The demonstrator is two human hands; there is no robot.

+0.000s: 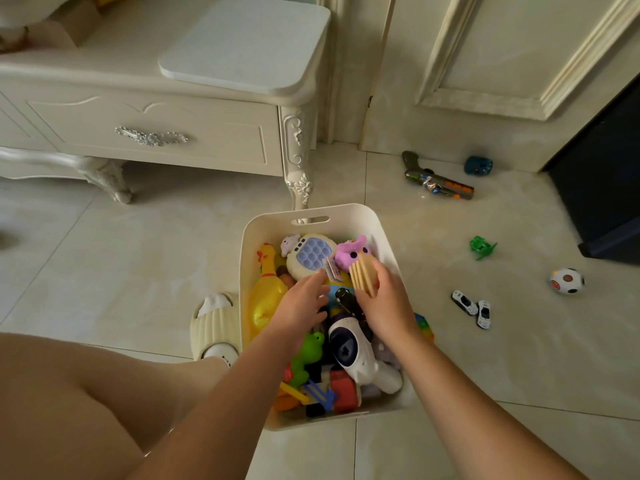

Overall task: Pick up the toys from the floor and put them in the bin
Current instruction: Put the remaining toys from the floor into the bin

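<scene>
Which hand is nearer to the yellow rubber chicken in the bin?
Left. The left hand hovers just right of the yellow rubber chicken, nearly touching it; the right hand is farther right, holding a ridged tan toy.

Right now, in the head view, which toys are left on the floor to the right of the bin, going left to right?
Toy gun → two toy cars → green toy → ball. The blue toy by the door overlaps the cars and the green toy in this order, so I leave it out.
</scene>
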